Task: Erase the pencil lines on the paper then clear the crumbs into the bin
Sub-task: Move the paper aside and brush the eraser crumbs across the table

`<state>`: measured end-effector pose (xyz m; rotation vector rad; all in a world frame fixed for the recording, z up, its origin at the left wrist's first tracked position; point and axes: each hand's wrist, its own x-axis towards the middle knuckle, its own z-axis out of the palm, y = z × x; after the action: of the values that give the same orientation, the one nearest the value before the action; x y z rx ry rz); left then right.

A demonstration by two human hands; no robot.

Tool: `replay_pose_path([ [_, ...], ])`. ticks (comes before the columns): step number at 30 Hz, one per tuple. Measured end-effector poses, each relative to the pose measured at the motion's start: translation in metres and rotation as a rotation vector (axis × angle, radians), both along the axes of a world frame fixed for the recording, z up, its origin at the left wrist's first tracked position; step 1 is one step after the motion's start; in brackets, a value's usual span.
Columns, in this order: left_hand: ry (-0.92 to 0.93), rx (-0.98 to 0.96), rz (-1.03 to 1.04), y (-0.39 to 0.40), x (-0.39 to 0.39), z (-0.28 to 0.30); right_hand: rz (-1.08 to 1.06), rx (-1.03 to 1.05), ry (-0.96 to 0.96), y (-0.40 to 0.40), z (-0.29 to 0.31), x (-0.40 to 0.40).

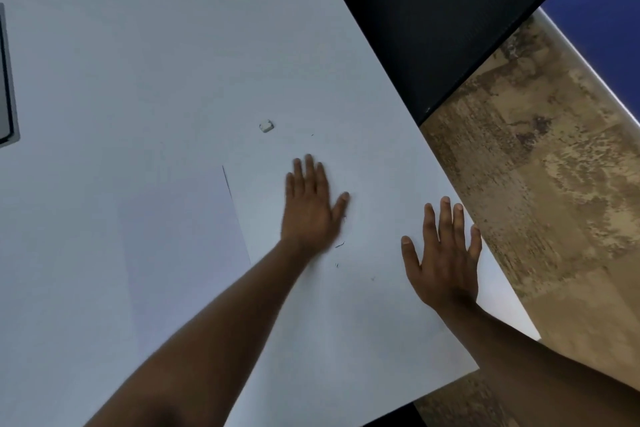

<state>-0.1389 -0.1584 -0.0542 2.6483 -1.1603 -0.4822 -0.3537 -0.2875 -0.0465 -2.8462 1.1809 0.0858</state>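
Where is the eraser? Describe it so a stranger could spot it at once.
Start at the white table that fills most of the view. Beyond the fingertips of the left hand, which lies flat on the table, sits the eraser. It is a small white block with rounded corners, solid and raised, unlike the thin dark crumbs scattered between the hands.

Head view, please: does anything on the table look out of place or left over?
A few dark crumbs lie scattered on the white table between the left hand and the right hand, both flat and open. The small white eraser sits loose beyond them. The paper looks flat and undamaged.
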Motion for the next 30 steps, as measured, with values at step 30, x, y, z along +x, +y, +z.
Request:
replay_pose_path([
  [30,-0.027,-0.181,-0.052,0.046,-0.042,0.004,-0.02,-0.002,0.029,0.001,-0.001,-0.001],
])
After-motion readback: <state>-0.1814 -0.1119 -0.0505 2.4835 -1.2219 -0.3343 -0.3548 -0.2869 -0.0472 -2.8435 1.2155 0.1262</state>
